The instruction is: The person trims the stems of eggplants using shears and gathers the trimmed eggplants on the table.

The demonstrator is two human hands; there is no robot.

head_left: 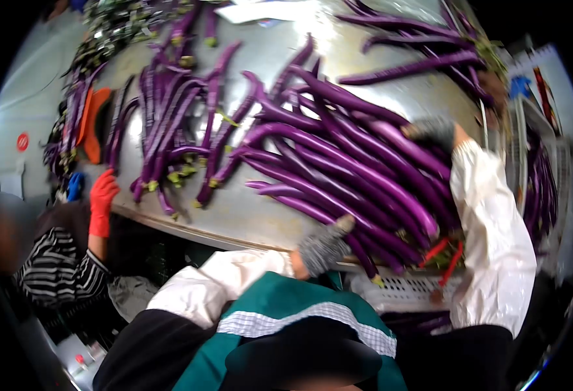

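Observation:
A large pile of long purple eggplants [338, 156] lies on the metal table in front of me. My left hand [323, 249], in a grey knit glove, rests against the pile's near side at the table edge. Its fingers reach toward the eggplants, and some of them are hidden. On the far right side, my right hand [433, 132], also gloved in grey, lies over the eggplants with its fingers extended. Neither hand is visibly closed round a single eggplant.
More eggplants [159, 124] lie to the left, and another bunch [410, 55] at the far right. Beside me a co-worker's red-gloved hand [102, 199] touches the table edge. A white perforated crate [397, 290] sits below the table's front edge, near red straps [453, 262].

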